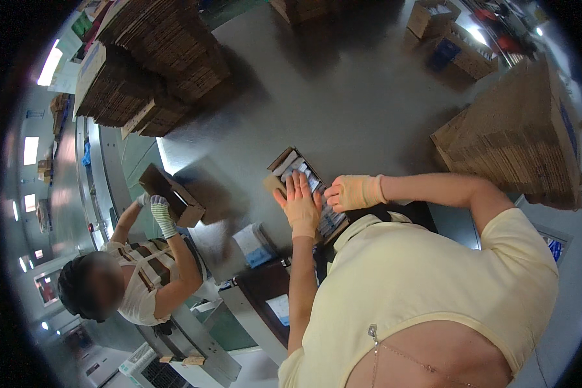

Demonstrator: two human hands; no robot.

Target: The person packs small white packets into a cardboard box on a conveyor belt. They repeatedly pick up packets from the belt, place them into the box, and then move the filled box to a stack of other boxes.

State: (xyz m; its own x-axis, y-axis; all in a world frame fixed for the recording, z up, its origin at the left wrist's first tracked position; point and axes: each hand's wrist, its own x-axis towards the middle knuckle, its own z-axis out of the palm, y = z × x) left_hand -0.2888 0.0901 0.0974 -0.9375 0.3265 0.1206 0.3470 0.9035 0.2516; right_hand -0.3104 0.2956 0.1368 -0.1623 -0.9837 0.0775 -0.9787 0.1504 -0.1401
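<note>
An open cardboard box [337, 231] stands at the table's near side, just in front of me. White and silvery packets [314, 182] fill it in a row. Spread flat, my left hand [299, 206] rests across the packets with its fingers apart. My right hand [356, 193], in a striped fingerless knit glove, is at the box's right edge with its fingers curled. Whether those fingers grip the edge or a packet is hidden. A small cardboard flap [273, 183] sticks out on the left, beside my left fingertips.
A co-worker [160, 262] at left tilts an open carton [189, 211] with striped gloves. Between us lies a white and blue packet [254, 245], near a dark conveyor belt [259, 286]. Tall stacks of flattened cardboard [169, 53] and more cardboard [514, 140] flank the metal table [330, 111]. Filled boxes [465, 53] sit far right.
</note>
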